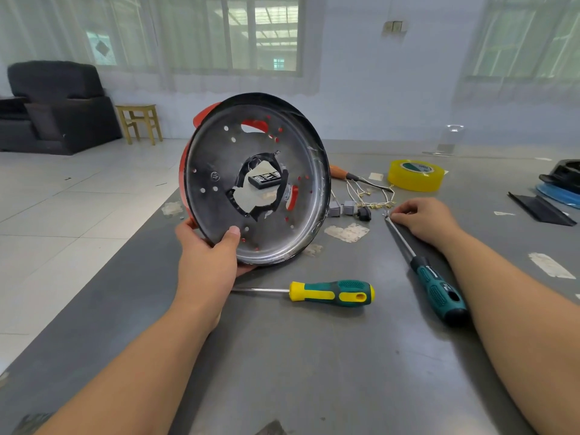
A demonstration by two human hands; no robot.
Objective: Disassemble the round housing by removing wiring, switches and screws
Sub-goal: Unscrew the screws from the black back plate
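Setting loose screws aside looks like the step in hand: the right hand (423, 216) rests on the grey metal tabletop (314, 356) with fingertips curled at a small bright bit by the tip of the dark-green-handled screwdriver (439, 291); whether anything is actually pinched cannot be told. The round dark metal housing with red outer shell (254, 180) is held tilted on its lower edge near the table's left side, clamped at the rim by the left hand (208, 259), thumb on the inner face, fingers behind. To do it well, screws are best grouped beside the removed white wires with brass terminals (367, 196) and small grey switch blocks (342, 209), away from the table edge; the housing should be kept steady so it cannot roll. A yellow-and-green-handled screwdriver (329, 293) lies just in front of the housing, a yellow tape roll (416, 175) farther back. Tape residue is patched across the tabletop. Room: pale tiled floor, dark armchair (53, 108), wooden stool (139, 122), curtained windows
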